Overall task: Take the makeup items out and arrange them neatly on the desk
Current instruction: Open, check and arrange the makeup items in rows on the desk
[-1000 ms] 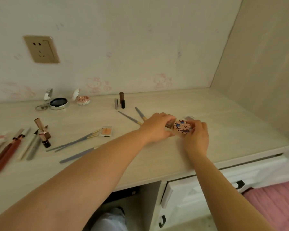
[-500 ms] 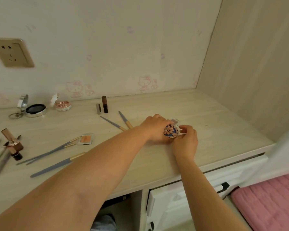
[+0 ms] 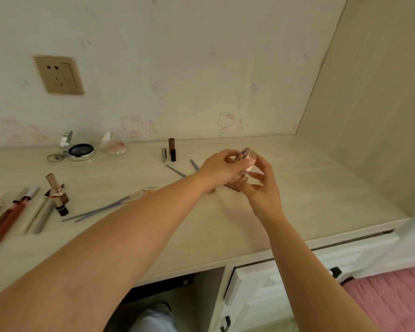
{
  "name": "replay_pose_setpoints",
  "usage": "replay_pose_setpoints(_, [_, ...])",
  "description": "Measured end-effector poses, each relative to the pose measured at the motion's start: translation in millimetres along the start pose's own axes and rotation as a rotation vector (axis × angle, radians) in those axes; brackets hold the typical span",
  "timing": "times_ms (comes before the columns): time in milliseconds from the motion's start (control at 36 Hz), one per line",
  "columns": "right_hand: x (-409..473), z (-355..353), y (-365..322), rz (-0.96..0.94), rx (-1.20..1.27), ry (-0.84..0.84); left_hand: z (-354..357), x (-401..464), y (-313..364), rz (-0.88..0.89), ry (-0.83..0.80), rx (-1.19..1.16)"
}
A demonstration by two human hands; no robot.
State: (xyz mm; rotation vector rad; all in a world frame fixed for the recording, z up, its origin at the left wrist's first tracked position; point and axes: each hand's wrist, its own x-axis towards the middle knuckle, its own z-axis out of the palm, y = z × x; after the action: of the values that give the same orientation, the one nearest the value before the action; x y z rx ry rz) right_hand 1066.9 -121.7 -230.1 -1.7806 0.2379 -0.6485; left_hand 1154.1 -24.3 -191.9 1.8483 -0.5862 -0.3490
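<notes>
From my feed the table (image 3: 309,188) is the big thing, makeup all over it: lip tubes (image 3: 7,219) at the left edge, brushes (image 3: 106,208) partly under my left forearm, two open compacts (image 3: 80,152) by the wall (pans showing). Both grips, left hand (image 3: 219,170) and right hand (image 3: 261,188), are closed on the patterned compact (image 3: 246,154), lifted above the table.

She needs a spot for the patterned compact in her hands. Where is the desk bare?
Bare: the desk's right end, from the right hand to the side wall, and the front strip under the forearms. Crowded: the left end, with lip tubes, brushes and open compacts by the back wall.
</notes>
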Motion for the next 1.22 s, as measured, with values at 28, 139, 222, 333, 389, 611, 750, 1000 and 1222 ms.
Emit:
replay_pose_setpoints(28, [0.9,8.2,-5.9,-0.022,0.007,-0.039,-7.3,-5.1,-0.8,-0.014,-0.023,-0.074])
replay_pose_setpoints(139, [0.3,41.3,-24.9,-0.065,-0.014,-0.139,-39.6,-25.3,-7.2,-0.047,-0.108,-0.241])
replay_pose_setpoints(222, [-4.7,66.8,-37.8,-0.083,-0.01,-0.181,-66.2,-40.0,-15.7,-0.058,-0.148,-0.307])
replay_pose_setpoints(333, [-13.6,102.1,-51.0,-0.073,0.047,-0.231,-104.4,-63.5,-28.7,-0.085,-0.082,-0.376])
replay_pose_setpoints(389, [-17.3,119.6,-56.3,-0.009,0.131,-0.246,-123.9,-76.5,-34.1,-0.125,-0.012,-0.431])
replay_pose_setpoints(611, [-28.0,178.5,-77.7,0.337,0.619,-0.46,-193.7,-125.1,-40.4,0.01,0.019,-0.157])
replay_pose_setpoints(750, [-28.4,199.5,-86.9,0.452,0.615,-0.606,-221.8,-139.9,-45.3,0.117,-0.007,0.252])
replay_pose_setpoints(1000, [-27.5,218.0,-97.8,0.459,0.535,-0.805,-235.5,-136.5,-46.6,0.221,0.092,0.57])
replay_pose_setpoints(1222, [-19.7,212.5,-98.9,0.461,0.509,-0.785,-237.4,-132.5,-45.8,0.094,0.194,0.331])
